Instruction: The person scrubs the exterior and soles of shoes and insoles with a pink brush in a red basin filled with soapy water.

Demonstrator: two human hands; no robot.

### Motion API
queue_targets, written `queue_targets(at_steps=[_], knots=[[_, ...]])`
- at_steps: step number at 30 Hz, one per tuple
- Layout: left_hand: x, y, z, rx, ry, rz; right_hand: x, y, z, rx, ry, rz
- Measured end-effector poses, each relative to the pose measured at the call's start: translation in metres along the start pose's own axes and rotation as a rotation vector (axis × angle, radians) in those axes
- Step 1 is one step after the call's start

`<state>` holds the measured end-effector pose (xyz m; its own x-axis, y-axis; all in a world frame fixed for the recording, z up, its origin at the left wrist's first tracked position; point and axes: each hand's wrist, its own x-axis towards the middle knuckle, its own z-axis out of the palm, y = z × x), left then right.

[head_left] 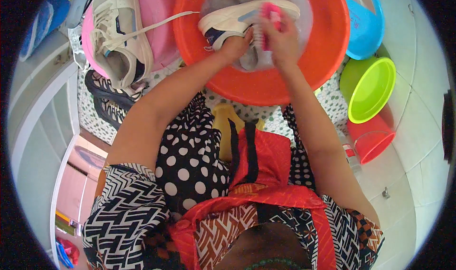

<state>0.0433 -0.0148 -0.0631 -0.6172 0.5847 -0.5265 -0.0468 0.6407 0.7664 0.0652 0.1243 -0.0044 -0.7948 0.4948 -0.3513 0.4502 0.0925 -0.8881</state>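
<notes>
A white sneaker with dark blue and light blue patches lies on its side over the large orange-red basin, which contains cloudy water. My left hand grips the sneaker near its heel opening. In my right hand is a pink scrub brush, its white bristles against the sneaker's side; the hand is slightly blurred. Something grey, perhaps another shoe, shows partly in the water beneath. To the left, a second white sneaker rests on a pink basin, one lace stretching across to the orange-red rim.
Black patterned shoes stand on the speckled floor below the pink basin. Along the right wall are a blue basin, a lime-green bucket and a red bucket. A yellow stool shows between my knees.
</notes>
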Motion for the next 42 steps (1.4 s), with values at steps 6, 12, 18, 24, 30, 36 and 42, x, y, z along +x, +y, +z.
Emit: queue_targets(at_steps=[6, 12, 18, 24, 30, 36, 42], knots=[[0.047, -0.042, 0.02, -0.257, -0.136, -0.326, 0.02, -0.026, 0.057, -0.542, -0.362, -0.203], [0.011, -0.009, 0.004, 0.008, 0.23, 0.006, 0.053, -0.001, 0.027, -0.458, -0.043, -0.261], [0.018, 0.01, -0.018, -0.204, 0.209, -0.239, 0.084, 0.034, 0.004, -0.404, 0.283, -0.301], [0.026, 0.005, -0.009, -0.199, 0.161, -0.293, 0.112, 0.08, -0.052, -0.627, 0.375, 0.007], [0.015, -0.038, -0.002, -0.076, 0.047, -0.258, 0.061, 0.12, -0.05, -0.681, 0.376, -0.085], [0.005, -0.008, 0.006, -0.113, 0.146, -0.258, -0.005, 0.121, -0.033, 0.334, 0.224, 0.314], [0.0, -0.039, 0.036, -1.082, 0.127, 0.004, -0.014, -0.025, 0.047, -0.303, -0.295, -0.272]])
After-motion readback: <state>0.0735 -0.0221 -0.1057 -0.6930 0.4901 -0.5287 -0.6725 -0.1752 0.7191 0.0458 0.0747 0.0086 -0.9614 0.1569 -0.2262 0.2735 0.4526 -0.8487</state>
